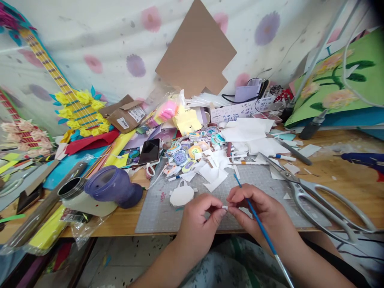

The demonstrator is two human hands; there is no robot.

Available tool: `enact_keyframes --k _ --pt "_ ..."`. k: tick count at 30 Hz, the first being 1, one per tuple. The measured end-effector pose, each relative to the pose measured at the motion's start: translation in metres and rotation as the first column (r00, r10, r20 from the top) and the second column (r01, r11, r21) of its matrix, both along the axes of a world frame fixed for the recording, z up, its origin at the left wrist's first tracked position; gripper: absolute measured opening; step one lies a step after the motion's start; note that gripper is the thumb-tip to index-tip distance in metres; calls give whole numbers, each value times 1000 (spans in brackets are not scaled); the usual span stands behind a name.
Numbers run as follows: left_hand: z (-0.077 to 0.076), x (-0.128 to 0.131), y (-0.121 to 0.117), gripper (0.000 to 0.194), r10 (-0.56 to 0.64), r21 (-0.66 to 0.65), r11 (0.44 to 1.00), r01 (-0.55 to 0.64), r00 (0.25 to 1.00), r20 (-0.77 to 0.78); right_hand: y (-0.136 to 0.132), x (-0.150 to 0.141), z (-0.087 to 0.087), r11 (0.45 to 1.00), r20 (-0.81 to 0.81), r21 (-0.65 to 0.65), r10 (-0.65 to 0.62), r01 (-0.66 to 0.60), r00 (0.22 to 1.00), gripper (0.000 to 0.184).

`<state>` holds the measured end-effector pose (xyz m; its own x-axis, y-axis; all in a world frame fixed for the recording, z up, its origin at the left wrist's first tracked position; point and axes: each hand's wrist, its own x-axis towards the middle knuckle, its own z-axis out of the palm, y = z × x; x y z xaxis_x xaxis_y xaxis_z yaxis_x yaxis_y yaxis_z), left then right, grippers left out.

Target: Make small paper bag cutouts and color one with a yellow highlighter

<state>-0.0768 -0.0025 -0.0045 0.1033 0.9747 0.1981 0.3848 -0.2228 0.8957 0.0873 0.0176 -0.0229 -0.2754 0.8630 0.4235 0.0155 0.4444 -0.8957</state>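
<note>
Both hands meet above the front edge of a grey cutting mat [159, 220]. My left hand [199, 218] pinches a tiny white piece [224, 207] between thumb and forefinger; what it is, I cannot make out. From the other side my right hand [258, 212] pinches at the same piece. A thin blue paintbrush [260, 224] also rests in my right hand, slanting across the fingers, its metal end toward me. Just left of my hands lies a white rounded paper cutout [181, 195] with a small loop on top.
Large scissors [312, 196] lie to the right, beyond them a blue glue gun [364, 160]. A heap of paper badges [192, 150] and white scraps covers the middle. At left are a purple jar [112, 186], an open bottle [72, 188] and a phone [150, 151].
</note>
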Motion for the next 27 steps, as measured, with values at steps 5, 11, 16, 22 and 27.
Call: enact_keyframes --k 5,11,16,22,27 --pt "-3 3 -3 7 56 136 989 -49 997 -51 1 -1 1 999 0 41 -18 18 1000 22" --pt "-8 2 3 14 -45 268 962 54 998 -37 1 4 0 999 24 24 -23 22 999 16" --pt "-12 -8 13 21 33 90 996 -13 975 -221 3 13 -2 975 184 150 -190 163 964 14" --pt "-1 10 -6 25 -60 -132 990 52 996 -58 7 12 -6 829 358 508 -451 235 818 14" --pt "-8 36 -19 34 -244 -426 846 321 943 225 4 14 -6 773 378 588 -524 239 763 14"
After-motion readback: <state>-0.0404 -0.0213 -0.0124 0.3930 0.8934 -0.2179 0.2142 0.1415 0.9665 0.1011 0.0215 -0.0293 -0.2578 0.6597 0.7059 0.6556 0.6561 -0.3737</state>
